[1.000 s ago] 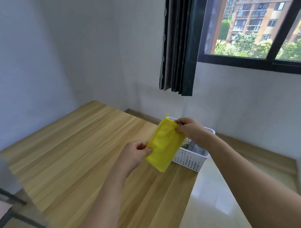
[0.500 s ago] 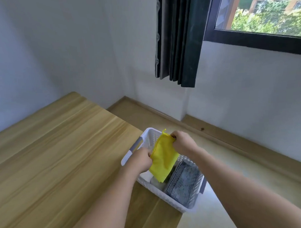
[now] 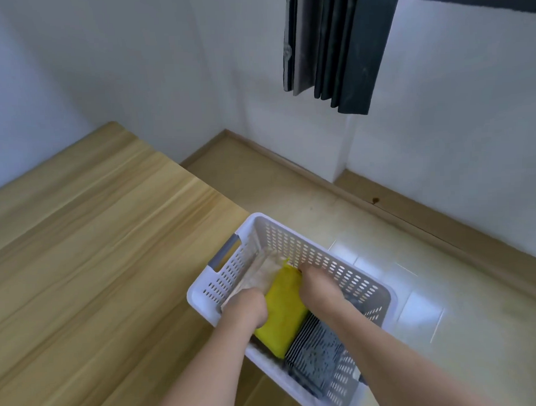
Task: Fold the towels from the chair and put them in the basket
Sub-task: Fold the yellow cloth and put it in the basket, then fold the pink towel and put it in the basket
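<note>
Pale wooden tabletop [image 3: 90, 269] fills the lower left of the frame, with a white perforated plastic basket [image 3: 338, 261] at its right edge, lower centre. Both hands sit inside: the left hand [image 3: 247, 306] and right hand [image 3: 316, 284] each grip an end of the folded yellow cloth towel [image 3: 282, 314], lowering it beside a grey patterned towel [image 3: 319, 350]. Placing looks nearly done; next, both hands should let go and fetch another towel

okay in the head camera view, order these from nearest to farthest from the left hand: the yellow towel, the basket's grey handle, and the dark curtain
1. yellow towel: held by the left hand, inside the white basket.
2. grey handle: on the basket's end wall, above and slightly left of the hand.
3. dark curtain: hanging at the far wall, upper right.
</note>
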Tool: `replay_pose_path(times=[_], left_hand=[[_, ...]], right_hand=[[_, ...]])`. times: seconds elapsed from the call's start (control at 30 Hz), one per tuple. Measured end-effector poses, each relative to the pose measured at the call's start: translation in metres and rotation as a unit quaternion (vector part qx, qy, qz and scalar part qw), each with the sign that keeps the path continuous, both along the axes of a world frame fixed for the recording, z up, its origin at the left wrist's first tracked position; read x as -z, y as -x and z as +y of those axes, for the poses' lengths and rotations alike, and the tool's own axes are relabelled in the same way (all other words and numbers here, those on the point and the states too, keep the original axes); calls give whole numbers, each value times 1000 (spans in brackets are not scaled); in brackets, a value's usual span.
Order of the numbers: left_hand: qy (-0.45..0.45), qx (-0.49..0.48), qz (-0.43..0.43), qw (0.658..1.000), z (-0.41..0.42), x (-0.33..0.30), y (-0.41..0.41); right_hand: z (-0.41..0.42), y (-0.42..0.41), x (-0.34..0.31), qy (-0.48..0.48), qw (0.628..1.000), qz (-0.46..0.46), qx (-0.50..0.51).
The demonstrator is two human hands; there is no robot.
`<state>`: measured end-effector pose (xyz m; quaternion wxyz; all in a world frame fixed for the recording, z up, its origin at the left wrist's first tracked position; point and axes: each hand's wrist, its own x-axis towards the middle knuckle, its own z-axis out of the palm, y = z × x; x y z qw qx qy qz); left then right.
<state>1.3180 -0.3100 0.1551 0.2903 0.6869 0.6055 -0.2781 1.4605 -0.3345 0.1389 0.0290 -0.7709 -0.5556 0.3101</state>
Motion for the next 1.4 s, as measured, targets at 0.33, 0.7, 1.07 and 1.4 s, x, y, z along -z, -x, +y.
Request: replay_pose_path(times=[0.33,0.7,1.07,1.4], left_hand=[[-181,42,-102,977,-30,-69,19],[-400,109,-192,890,-83,-167,158],[-434,79,-179,879,-142,-203,335],[-462,72,-202,861,-170,-219,459]], right_hand=[[-33,20,-79,-75,997,15,22],[-111,150,-184,-189,982,18,12],[-177,299,-243,-217,976,-14,2],[-205,423,-254,-241,971,-11,4]])
